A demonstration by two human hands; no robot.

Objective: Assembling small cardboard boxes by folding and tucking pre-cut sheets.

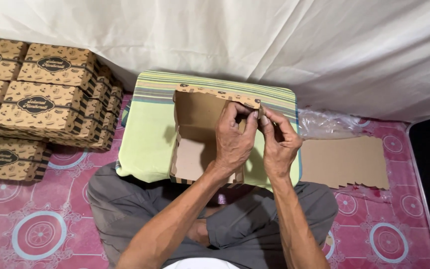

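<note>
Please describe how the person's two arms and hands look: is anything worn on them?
Both forearms are bare, with no sleeves in view. The left hand and right hand wear no gloves, rings or watch. The fingers are bare, with short nails.

Brown cardboard box (195, 134) — black-striped edge, green striped cushion (150, 129), pink floral mat (41, 224), white curtain (274, 40).

Stacked printed boxes (41, 99) left; flat cardboard sheets (344, 162) right; white curtain (274, 40).

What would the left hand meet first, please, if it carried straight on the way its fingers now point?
Likely the box's far corner flap, which the left hand already pinches together with the right hand; beyond that lies the striped cushion, though depth is unclear.
</note>
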